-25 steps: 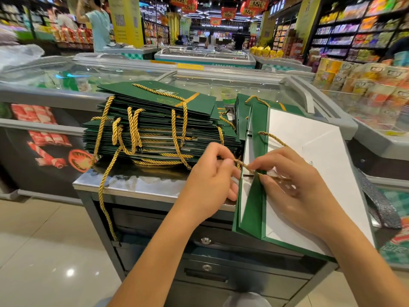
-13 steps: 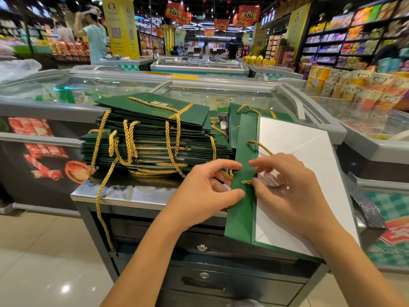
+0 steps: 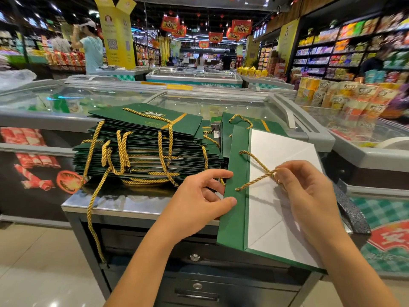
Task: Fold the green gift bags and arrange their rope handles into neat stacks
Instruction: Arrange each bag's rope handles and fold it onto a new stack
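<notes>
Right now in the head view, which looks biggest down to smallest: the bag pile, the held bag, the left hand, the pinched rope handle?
1. held bag and bag pile: about alike; the bag sits nearer the camera, so I won't rank them.
2. left hand.
3. rope handle, pinched by the right hand.

- Gift bag (image 3: pixel 235 196): matt green paper card, smooth white inside.
- Rope handle (image 3: pixel 256 161): twisted gold cord, slightly shiny.
- Cabinet top (image 3: pixel 124 203): brushed, reflective metal.
- Freezer lids (image 3: pixel 199 103): glossy glass.
</notes>
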The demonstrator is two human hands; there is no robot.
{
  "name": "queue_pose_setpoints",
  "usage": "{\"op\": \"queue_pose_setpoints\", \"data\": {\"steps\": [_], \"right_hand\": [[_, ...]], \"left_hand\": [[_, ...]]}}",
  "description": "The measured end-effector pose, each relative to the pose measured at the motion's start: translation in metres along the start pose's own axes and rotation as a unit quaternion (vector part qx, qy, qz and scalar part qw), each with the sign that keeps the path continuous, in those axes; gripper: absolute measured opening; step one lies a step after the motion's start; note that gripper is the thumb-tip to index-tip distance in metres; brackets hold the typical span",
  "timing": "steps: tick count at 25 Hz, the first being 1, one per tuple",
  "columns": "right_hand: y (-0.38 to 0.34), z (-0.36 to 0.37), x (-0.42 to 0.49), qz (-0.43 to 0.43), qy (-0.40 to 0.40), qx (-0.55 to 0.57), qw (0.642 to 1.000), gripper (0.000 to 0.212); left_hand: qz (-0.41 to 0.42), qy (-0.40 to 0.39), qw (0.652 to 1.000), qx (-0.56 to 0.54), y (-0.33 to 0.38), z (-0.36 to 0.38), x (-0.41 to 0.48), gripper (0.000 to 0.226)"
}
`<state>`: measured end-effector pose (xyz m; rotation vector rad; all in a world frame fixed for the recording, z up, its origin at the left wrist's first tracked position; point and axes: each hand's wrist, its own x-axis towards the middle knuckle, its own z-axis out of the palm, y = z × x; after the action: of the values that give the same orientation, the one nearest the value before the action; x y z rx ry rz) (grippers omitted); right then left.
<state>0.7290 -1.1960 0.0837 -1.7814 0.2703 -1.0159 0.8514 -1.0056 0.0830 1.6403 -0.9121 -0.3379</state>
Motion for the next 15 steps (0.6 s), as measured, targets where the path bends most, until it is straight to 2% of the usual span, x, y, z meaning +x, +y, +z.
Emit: {"op": "queue_pose_setpoints", "data": {"steps": [2,6,11,15], "right_hand": [[-0.003,-0.001,0.000,0.027,0.035,0.038,0.998,0.009],[-0.007,-0.001,-0.006,0.015,0.037,0.045,0.998,0.008],[-0.017,0.001,-0.011,-0.079,0.054,-0.114,0.989,0.011],[-0.032,0.005,-0.006,-0.079,0.008,-0.161,0.984,0.010]], "left_hand": [[-0.003,-0.004,1.000,-0.010,0.000,0.001,0.001,0.043],[-0.019,0.003,0.999,-0.033,0.007,0.004,0.001,0.027],[-0.056,0.005,0.996,-0.075,0.018,0.008,-0.002,0.042],[-0.049,-0.024,0.988,-0.145,0.038,0.006,-0.007,0.027]]}}
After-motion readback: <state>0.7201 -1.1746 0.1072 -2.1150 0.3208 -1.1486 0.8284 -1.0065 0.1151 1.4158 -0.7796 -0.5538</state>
